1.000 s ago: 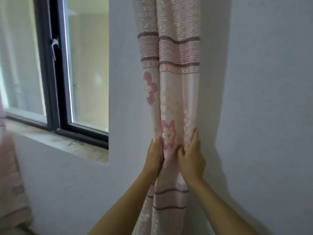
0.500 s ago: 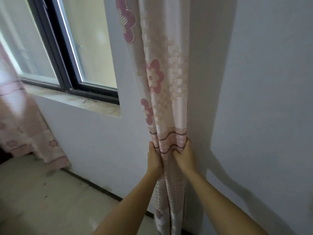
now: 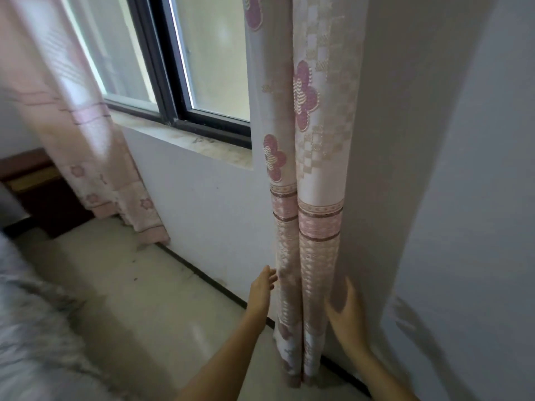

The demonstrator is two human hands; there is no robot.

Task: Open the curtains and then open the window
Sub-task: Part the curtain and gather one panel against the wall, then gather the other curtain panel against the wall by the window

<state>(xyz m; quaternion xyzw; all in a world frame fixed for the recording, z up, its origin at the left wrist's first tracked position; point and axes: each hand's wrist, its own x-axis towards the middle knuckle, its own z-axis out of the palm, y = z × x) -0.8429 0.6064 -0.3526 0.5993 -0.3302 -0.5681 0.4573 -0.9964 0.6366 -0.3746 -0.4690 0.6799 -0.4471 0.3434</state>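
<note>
While both hands hung low by the gathered drape, the scene read like this, left to right:

bed: grey bedding [image 3: 34, 328] filled the lower left corner.
left curtain [image 3: 72, 134]: pink panel, pulled to the left of the window, hem near the floor [image 3: 139, 308].
window [image 3: 173, 68]: dark frame, panes shut, stone sill [image 3: 202, 146] below it, glass uncovered between the two panels.
right curtain [image 3: 307, 198]: bunched into narrow vertical folds against the wall [image 3: 463, 169] just right of the window, hem near the floor.
left hand [image 3: 262, 290]: fingers spread apart, gripping nothing, fingertips just beside the left fold; contact unclear.
right hand [image 3: 348, 314]: fingers apart, palm toward the right fold, gripping nothing; contact unclear.
</note>
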